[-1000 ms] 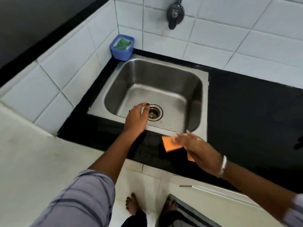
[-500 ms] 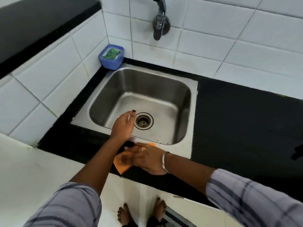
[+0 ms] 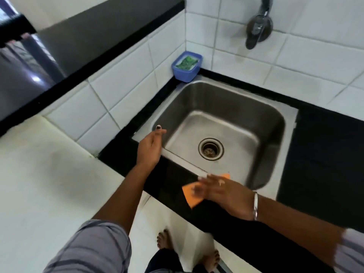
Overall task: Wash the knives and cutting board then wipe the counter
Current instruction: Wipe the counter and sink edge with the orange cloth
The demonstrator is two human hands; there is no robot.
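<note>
My right hand presses an orange cloth flat on the black counter at the front rim of the steel sink. The hand is blurred by motion and covers most of the cloth. My left hand hovers over the sink's front left corner, holding nothing, fingers loosely curled with the thumb up. The sink basin is bare apart from its drain. No knife or cutting board is in view.
A blue tub with a green scrubber sits in the back left corner by the tiled wall. A tap hangs from the wall above the sink. A higher black ledge runs along the left.
The view has swung left. My right hand has slid the orange cloth along the counter's front strip, left then back right. My left hand moved from above the drain to the sink's left corner.
</note>
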